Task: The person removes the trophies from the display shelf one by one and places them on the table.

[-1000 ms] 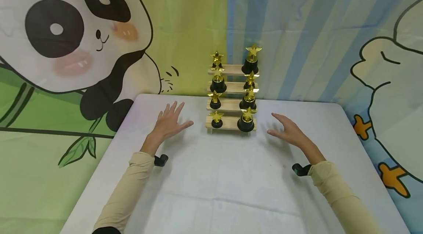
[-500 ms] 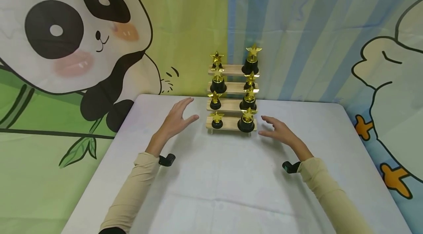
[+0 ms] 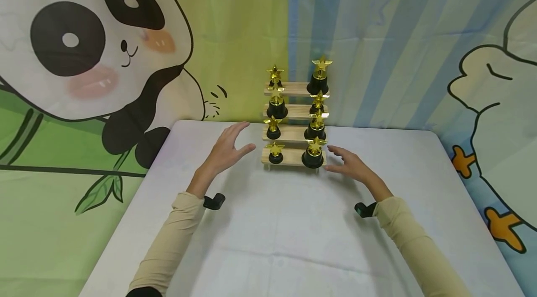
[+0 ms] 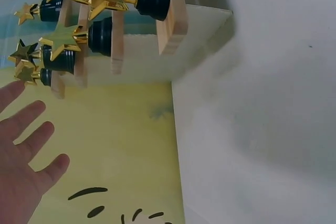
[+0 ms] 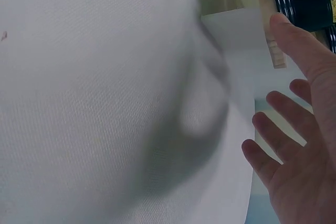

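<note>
A tiered wooden stand (image 3: 292, 157) at the back middle of the table carries gold star trophies with black bases, two to a step. Left of it hovers my left hand (image 3: 223, 151), fingers stretched forward and thumb out toward the small lowest trophy (image 3: 275, 157), apart from it. My right hand (image 3: 354, 167) is just right of the larger lowest trophy (image 3: 313, 159), thumb and fingers spread. In the right wrist view its thumb overlaps the black trophy base (image 5: 304, 1); whether they touch I cannot tell. Neither hand holds anything.
A white cloth covers the table (image 3: 272, 231). Behind it hangs a printed curtain (image 3: 239, 40) with a panda, close to the stand's back. Both wrists wear small black cameras, one at the left wrist (image 3: 215, 201) and one at the right wrist (image 3: 365, 210).
Both hands have moved inward toward the stand, the right coming close to the lowest right trophy. The left fingers have drawn closer together. The trophies have stayed in place.
</note>
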A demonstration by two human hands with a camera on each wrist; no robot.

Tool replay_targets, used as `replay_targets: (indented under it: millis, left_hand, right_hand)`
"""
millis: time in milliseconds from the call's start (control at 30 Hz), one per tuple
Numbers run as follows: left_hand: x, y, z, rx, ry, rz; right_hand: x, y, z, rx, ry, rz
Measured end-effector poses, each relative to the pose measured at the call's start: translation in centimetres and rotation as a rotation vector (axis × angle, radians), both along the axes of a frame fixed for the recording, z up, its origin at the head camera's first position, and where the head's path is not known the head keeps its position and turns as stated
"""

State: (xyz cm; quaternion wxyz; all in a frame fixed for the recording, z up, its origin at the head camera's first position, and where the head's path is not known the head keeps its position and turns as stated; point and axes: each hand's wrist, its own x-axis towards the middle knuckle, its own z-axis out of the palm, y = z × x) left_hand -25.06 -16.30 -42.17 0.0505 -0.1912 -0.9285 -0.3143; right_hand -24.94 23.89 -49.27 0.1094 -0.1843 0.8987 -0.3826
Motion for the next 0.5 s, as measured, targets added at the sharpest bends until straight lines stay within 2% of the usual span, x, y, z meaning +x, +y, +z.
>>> replay_targets:
  millis: [167, 500]
  left_hand:
    - [-0.2, 0.5, 0.4, 0.001, 0.038, -0.036]
    - [-0.3, 1.5, 1.0, -0.001, 0.059, -0.071]
  right_hand:
    - [-0.2, -0.3, 0.0, 0.005, 0.004, 0.002]
    - [-0.5, -0.5, 0.0, 0.009, -0.02, 0.002]
